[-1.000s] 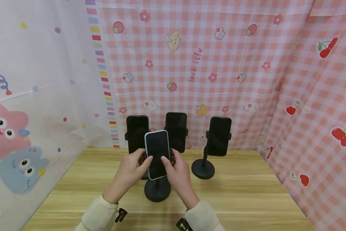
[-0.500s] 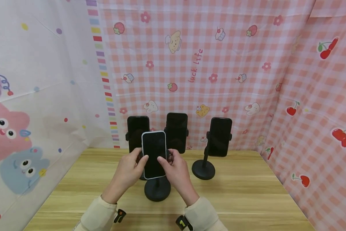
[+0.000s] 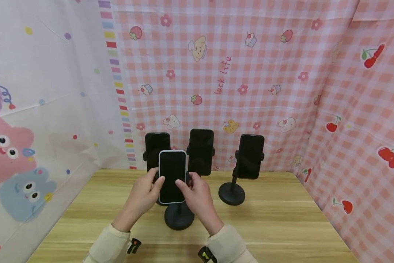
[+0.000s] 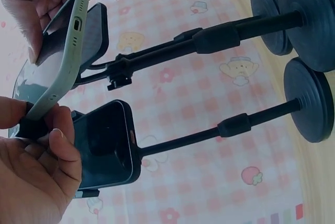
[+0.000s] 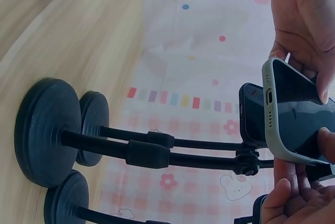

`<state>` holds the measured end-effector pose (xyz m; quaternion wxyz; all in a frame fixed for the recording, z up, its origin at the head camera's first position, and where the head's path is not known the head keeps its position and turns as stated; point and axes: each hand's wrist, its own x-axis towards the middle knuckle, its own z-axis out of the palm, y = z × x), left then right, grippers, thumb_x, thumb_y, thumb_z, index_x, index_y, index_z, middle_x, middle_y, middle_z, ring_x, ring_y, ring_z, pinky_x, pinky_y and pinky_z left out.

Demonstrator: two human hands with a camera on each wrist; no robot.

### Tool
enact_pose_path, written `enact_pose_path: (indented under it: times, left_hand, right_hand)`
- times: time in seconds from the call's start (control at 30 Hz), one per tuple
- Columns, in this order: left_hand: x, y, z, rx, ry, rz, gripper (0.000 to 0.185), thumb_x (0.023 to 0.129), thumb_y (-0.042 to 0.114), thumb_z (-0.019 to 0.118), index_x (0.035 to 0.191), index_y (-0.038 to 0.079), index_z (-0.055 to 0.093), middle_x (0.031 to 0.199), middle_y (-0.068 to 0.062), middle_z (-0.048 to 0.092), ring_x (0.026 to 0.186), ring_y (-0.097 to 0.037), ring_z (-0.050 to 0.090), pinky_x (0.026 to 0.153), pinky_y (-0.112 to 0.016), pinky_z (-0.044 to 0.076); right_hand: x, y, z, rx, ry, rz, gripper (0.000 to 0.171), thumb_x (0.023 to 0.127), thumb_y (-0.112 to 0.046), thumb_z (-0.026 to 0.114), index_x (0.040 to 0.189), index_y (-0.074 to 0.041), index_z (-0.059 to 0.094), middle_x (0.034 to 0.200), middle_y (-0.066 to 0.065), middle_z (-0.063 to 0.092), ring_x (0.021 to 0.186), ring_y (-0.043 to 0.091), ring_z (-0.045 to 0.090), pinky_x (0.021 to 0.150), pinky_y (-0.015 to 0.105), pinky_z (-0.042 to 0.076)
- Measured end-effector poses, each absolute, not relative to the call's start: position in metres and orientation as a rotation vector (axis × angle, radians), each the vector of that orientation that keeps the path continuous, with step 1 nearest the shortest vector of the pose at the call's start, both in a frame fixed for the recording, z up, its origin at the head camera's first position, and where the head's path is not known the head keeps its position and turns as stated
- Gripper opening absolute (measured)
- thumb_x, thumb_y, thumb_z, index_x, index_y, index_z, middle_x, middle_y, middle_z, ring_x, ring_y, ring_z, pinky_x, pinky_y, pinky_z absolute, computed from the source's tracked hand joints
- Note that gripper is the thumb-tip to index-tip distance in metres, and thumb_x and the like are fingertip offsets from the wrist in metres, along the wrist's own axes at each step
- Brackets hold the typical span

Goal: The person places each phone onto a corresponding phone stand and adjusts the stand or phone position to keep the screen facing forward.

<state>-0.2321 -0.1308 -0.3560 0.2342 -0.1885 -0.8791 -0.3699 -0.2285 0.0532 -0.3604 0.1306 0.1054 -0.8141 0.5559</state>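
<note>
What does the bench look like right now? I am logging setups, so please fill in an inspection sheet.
Surface: wooden table, light grain.
Job's things: phone in a pale case, screen dark, at the clamp of the nearest stand.
Clutter: three more dark phones clamped on black stands behind it.
Grippers: left hand and right hand each grip a side of the phone in a pale case, thumbs on its screen.
Cables: nothing seen.
Surroundings: pink checked cloth behind and to the right, white cartoon cloth to the left.
</note>
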Motion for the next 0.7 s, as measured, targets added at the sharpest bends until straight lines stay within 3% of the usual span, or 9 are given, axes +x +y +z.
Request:
enact_pose_path:
  times: [0.37,0.7]
  left_hand:
    - [-0.2340,-0.1335,-0.3574,-0.528,-2.393,-1.050,0.031,0.101,0.015,0.058,0.125,-0.003,0.057,0.104,-0.018,0.069,0.086,-0.029,0.067,0.075,-0.049,0.055]
    - [-0.2351,-0.1356,-0.3592,-0.494,-2.398,-0.915,0.034,0.097,0.015,0.064,0.122,-0.007,0.058,0.084,-0.012,0.066,0.068,-0.020,0.057,0.067,-0.045,0.052]
  right_hand:
    - [-0.2284,0.0511,-0.3592,0.327,-2.375,1.574,0.035,0.095,-0.033,0.068,0.113,-0.004,0.063,0.077,0.000,0.057,0.069,0.016,0.054,0.061,0.032,0.047]
    - [-0.2292,0.0495,-0.3609,0.333,-2.398,1.518,0.035,0.094,-0.034,0.069,0.110,-0.004,0.062,0.077,0.001,0.057,0.069,0.016,0.053,0.061,0.032,0.046]
